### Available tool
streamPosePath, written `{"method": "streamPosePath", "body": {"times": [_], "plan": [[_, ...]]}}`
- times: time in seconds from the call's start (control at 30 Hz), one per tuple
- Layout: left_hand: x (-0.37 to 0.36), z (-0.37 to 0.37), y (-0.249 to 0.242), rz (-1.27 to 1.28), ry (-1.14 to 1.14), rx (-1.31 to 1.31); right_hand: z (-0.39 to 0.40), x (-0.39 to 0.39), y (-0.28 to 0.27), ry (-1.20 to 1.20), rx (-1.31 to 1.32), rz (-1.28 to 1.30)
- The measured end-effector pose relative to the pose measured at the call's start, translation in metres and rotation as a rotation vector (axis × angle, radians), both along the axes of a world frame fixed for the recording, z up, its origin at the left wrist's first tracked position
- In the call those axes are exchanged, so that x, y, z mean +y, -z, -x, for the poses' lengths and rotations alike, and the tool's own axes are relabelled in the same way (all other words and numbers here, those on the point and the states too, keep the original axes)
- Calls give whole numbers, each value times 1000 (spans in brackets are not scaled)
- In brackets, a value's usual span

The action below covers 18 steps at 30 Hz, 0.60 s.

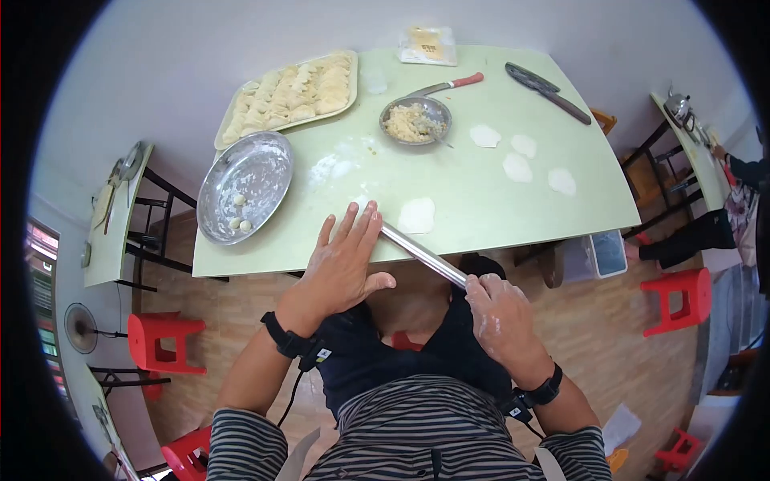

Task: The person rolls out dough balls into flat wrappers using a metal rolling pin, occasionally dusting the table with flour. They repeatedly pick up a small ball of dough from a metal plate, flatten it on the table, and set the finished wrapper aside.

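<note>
My right hand (501, 321) is wrapped round the near end of a shiny metal rolling pin (425, 256), which slants over the table's front edge. Flat, with fingers stretched out, my left hand (345, 256) lies at that edge by the pin's far end; whatever is under its palm is hidden. A flattened dough wrapper (416, 216) rests just right of the pin's tip. Farther right lie several more wrappers (517, 167). On the left, a round metal tray (273, 164) dusted with flour holds several small dough balls (240, 224). Flour (333, 167) is scattered on the tabletop.
Behind sit a bowl of filling (413, 122), a red-handled knife (449, 84) and a tray (353, 88) full of dumplings (293, 92). A dark-handled cleaver (549, 92) lies at the back right. Red stools (164, 341) stand on the floor; another person (714, 216) is at the far right.
</note>
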<state>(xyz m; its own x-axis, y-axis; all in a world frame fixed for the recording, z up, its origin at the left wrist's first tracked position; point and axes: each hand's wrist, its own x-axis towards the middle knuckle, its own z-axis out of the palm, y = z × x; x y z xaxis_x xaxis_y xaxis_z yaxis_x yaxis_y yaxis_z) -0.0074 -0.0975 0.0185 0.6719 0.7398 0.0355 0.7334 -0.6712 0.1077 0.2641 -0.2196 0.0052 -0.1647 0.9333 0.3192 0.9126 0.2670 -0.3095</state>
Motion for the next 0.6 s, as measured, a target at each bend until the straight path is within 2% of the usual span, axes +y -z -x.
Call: {"method": "streamPosePath", "body": {"times": [0.07,0.1,0.13,0.17,0.23,0.27,0.33,0.43,0.6], "plan": [[-1,4,-1,41,-3,7,-4,1,-2,-28,65,-8],[1,4,-2,38,-4,5,-6,1,-6,-21,288,38],[3,3,-4,72,1,-106,-9,2,-9,-13,511,87],[5,2,-5,108,7,-217,-13,2,-13,-14,508,89],[14,-5,-16,87,12,-240,-23,4,-19,89,757,328],[19,-10,-21,63,18,-261,-27,6,-14,91,755,329],[30,-19,-25,33,23,-257,-32,12,2,68,755,158],[44,-35,-25,32,57,-264,-27,16,-7,81,690,168],[49,-50,-3,67,82,-44,-26,20,3,74,522,102]]}}
